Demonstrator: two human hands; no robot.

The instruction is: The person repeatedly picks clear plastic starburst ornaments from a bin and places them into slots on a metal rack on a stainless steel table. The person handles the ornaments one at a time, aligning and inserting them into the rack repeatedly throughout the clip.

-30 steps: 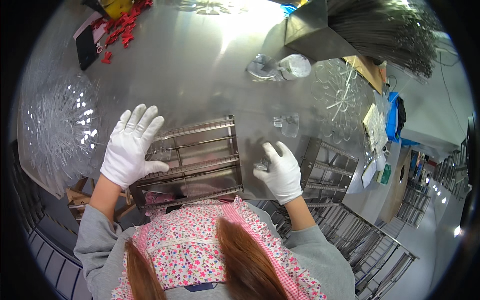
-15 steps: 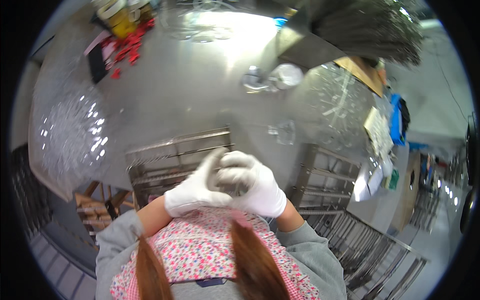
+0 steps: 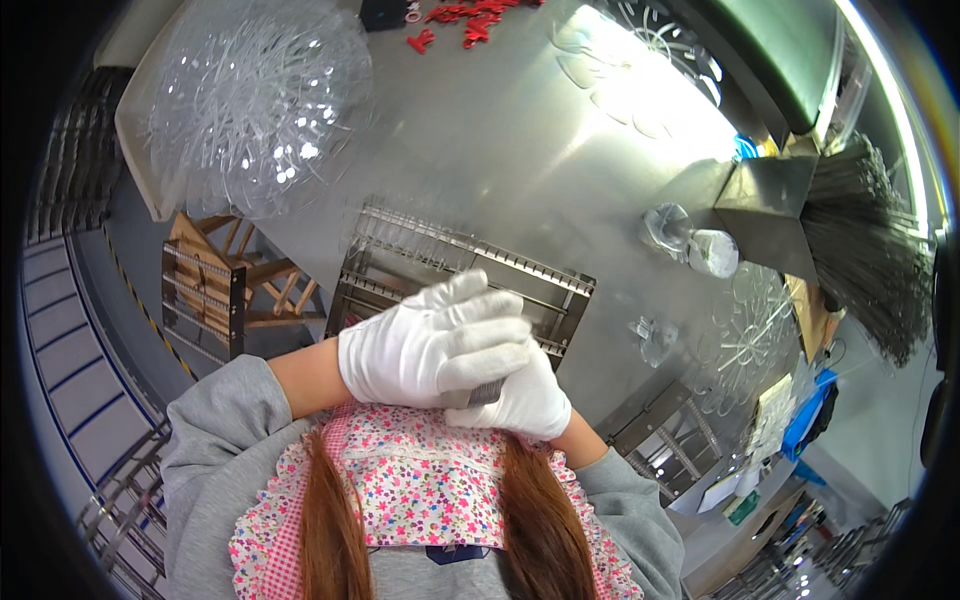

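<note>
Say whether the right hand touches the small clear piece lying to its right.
Apart: the head view shows bare metal tabletop between the right hand and the small clear piece.

From afar, I see the left hand [image 3: 435,345] overlapping the right hand [image 3: 530,400] before a metal rack [image 3: 520,261]. Clear strands [image 3: 258,110] pile far left.

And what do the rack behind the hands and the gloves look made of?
The rack looks like metal, perhaps steel: its notched bars are grey and shiny. The left glove and right glove look like white cloth, matte and softly creased; fibre unclear.
</note>
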